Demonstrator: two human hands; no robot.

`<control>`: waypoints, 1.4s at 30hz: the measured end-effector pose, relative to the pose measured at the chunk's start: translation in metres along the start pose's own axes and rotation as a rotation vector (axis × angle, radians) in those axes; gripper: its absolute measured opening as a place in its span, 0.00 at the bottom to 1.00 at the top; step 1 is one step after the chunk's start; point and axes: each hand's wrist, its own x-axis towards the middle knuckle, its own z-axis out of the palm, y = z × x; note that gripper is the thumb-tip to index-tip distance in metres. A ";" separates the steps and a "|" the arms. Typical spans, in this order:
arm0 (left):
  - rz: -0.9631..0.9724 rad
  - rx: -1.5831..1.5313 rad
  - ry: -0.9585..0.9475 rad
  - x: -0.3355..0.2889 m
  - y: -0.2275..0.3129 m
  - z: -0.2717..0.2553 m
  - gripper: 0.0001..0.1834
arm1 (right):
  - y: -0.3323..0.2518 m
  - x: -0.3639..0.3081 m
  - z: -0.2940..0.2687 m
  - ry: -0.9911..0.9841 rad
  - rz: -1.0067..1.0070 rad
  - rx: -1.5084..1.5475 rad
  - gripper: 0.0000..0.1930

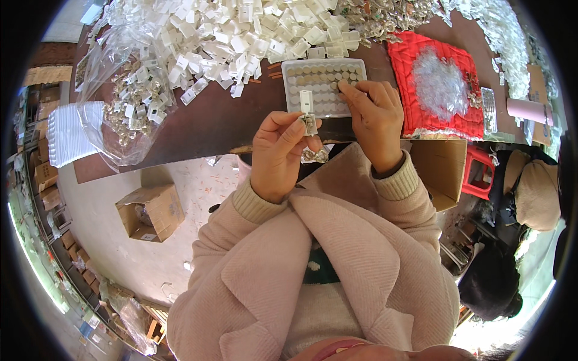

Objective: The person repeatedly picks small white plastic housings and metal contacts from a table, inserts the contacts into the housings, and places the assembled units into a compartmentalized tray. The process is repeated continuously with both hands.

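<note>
My left hand (pixel 274 155) is closed on a small white plastic case (pixel 306 101), held upright between thumb and fingers. The case's white flap stands up, and its lower part looks clear with something metallic inside. Just right of it lies a shallow white tray (pixel 285 90) with rows of round, flat button cells (pixel 325 96). Over the tray's right half, my right hand (pixel 378 123) pinches at a cell with thumb and forefinger; the fingertips partly hide it. Clear and metallic parts (pixel 315 155) hang or lie below my left hand.
A heap of white cases (pixel 211 36) covers the table's far side, beside a pile of metal clasps (pixel 391 18). Left are a clear bag (pixel 126 153) and stacked white trays (pixel 75 133). Right, a red cloth (pixel 403 72) bears clear pieces (pixel 439 87). A cardboard box (pixel 150 213) stands on the floor.
</note>
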 end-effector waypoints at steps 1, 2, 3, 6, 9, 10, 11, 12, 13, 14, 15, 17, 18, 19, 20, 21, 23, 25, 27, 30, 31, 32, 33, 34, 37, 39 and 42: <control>-0.006 0.001 0.001 0.000 0.000 0.000 0.07 | 0.000 0.001 0.000 0.002 0.009 -0.005 0.13; -0.012 -0.003 0.001 0.001 0.000 0.000 0.07 | -0.001 0.002 0.000 0.013 0.010 -0.005 0.12; -0.013 -0.017 -0.010 0.001 0.000 0.001 0.07 | -0.004 0.003 -0.001 0.019 0.031 0.000 0.12; -0.018 -0.080 -0.009 0.002 -0.002 0.002 0.07 | -0.022 0.001 -0.008 0.039 0.159 0.391 0.10; -0.003 -0.064 -0.030 0.001 -0.003 0.003 0.07 | -0.041 -0.001 -0.010 0.066 0.087 0.444 0.10; -0.008 -0.073 -0.032 0.000 -0.003 0.003 0.07 | -0.045 -0.001 -0.010 0.083 0.082 0.438 0.09; -0.006 -0.074 -0.037 -0.001 -0.003 0.003 0.07 | -0.049 0.000 -0.010 0.083 0.080 0.429 0.09; 0.001 -0.064 -0.038 -0.002 -0.002 0.002 0.07 | -0.051 0.000 -0.010 0.083 0.078 0.421 0.09; -0.013 -0.082 -0.045 -0.003 -0.002 0.002 0.06 | -0.052 0.000 -0.013 0.031 0.105 0.463 0.09; -0.024 -0.089 -0.050 -0.003 -0.001 0.001 0.06 | -0.053 0.000 -0.015 -0.020 0.132 0.504 0.09; -0.035 -0.095 -0.056 -0.004 0.000 0.000 0.06 | -0.053 0.000 -0.017 -0.063 0.159 0.551 0.09; -0.039 -0.114 -0.041 -0.007 0.001 0.001 0.06 | -0.053 0.000 -0.021 -0.052 0.100 0.539 0.10; -0.033 -0.117 -0.043 -0.008 0.001 0.001 0.05 | -0.053 0.000 -0.022 -0.042 0.068 0.536 0.10; -0.023 -0.130 -0.014 -0.009 0.002 0.002 0.06 | -0.054 -0.002 -0.023 -0.031 0.032 0.530 0.11; -0.009 -0.138 0.009 -0.009 0.002 0.002 0.06 | -0.056 -0.004 -0.024 -0.022 -0.004 0.525 0.12; 0.012 -0.128 0.043 -0.010 0.002 0.003 0.06 | -0.057 -0.006 -0.025 -0.011 -0.038 0.519 0.13; 0.013 -0.121 0.070 -0.011 0.002 0.005 0.06 | -0.060 -0.009 -0.024 -0.029 -0.019 0.538 0.13; 0.003 -0.116 0.025 -0.011 0.003 0.007 0.06 | -0.063 -0.011 -0.025 -0.036 0.051 0.605 0.13; 0.003 -0.134 -0.108 -0.012 0.007 0.006 0.06 | -0.064 -0.011 -0.024 0.017 0.108 0.732 0.12; -0.069 -0.093 -0.010 -0.015 0.005 0.007 0.08 | -0.063 -0.009 -0.021 -0.028 0.675 1.157 0.13; -0.095 -0.073 -0.045 -0.014 0.006 0.007 0.09 | -0.059 -0.005 -0.019 -0.123 0.762 1.251 0.13; -0.113 -0.076 -0.088 -0.015 0.007 0.006 0.10 | -0.059 -0.005 -0.019 -0.138 0.767 1.245 0.12; -0.148 -0.060 -0.058 -0.015 0.007 0.006 0.09 | -0.060 -0.005 -0.019 -0.155 0.770 1.239 0.11; -0.167 -0.040 -0.025 -0.016 0.007 0.005 0.08 | -0.058 -0.004 -0.019 -0.146 0.788 1.243 0.10; -0.190 -0.111 -0.089 -0.016 0.007 0.002 0.11 | -0.060 -0.006 -0.021 -0.007 0.405 1.021 0.09; -0.155 -0.147 -0.127 -0.016 0.004 0.001 0.13 | -0.055 -0.004 -0.023 0.052 0.104 0.949 0.13; -0.162 -0.142 -0.076 -0.019 0.002 0.004 0.17 | -0.053 -0.005 -0.023 0.018 0.009 0.943 0.15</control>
